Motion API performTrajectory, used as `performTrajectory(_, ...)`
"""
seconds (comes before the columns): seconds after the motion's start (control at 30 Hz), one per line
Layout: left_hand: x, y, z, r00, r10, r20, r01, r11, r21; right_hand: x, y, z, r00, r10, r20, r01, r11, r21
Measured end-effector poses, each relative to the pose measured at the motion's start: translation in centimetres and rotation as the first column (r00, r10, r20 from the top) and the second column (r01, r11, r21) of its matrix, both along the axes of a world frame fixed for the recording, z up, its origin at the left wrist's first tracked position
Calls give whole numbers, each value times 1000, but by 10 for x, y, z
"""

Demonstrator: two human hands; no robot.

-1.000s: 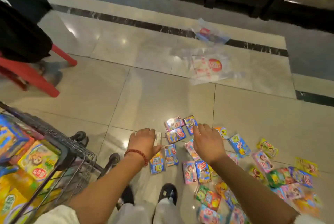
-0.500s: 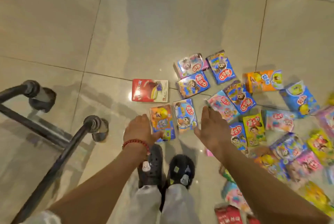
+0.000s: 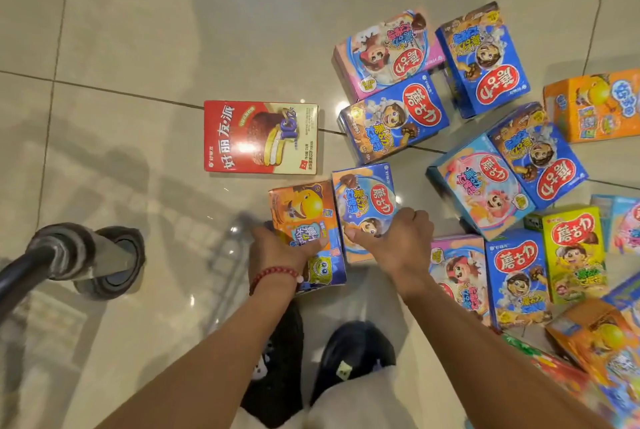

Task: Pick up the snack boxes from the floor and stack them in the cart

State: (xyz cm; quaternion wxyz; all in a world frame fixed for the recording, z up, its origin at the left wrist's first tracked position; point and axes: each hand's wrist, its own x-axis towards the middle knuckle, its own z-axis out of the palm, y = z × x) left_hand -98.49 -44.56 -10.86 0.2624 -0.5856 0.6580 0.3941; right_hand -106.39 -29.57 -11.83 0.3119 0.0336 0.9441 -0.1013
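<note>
Two hands grip adjacent boxes: left hand (image 3: 277,248) orange box (image 3: 304,217), right hand (image 3: 391,241) blue box (image 3: 363,200); bare floor (image 3: 138,30) left

You are working in warm, fairly bright indoor light from overhead: small white glare spots dot the glossy floor tiles (image 3: 145,47), and one washes out part of the red pie box (image 3: 260,137). Your soft shadow falls up the tiles. The left hand (image 3: 277,248) is motion-blurred, and edges bend and soften.

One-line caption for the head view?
Left hand grips an orange snack box, right hand a blue snack box, on the floor.
</note>
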Motion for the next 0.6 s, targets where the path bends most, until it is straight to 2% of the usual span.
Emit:
performTrajectory(0.1,2,1,-3,1000,18,-10,-18,1000,25,-5,1,-1,993,-104,60,107,994,-36)
performTrajectory(0.17,4,0,2,1000,6,-16,-5,1000,20,-8,1,6,957,-243,158,270,945,-186)
performTrajectory(0.23,6,0,10,999,15,-51,-16,1000,-14,-5,-1,19,905,-313,288,402,852,-335)
performTrajectory(0.33,7,-4,33,987,138,-79,-141,989,-31,2,-3,44,940,-242,242,324,856,-403)
performTrajectory(0.43,4,-13,66,969,218,-117,-224,974,-36,2,-3,78,963,-194,185,255,878,-405)
performTrajectory(0.6,-11,-27,148,929,276,-247,-259,961,102,-16,-3,164,970,-206,127,243,832,-498)
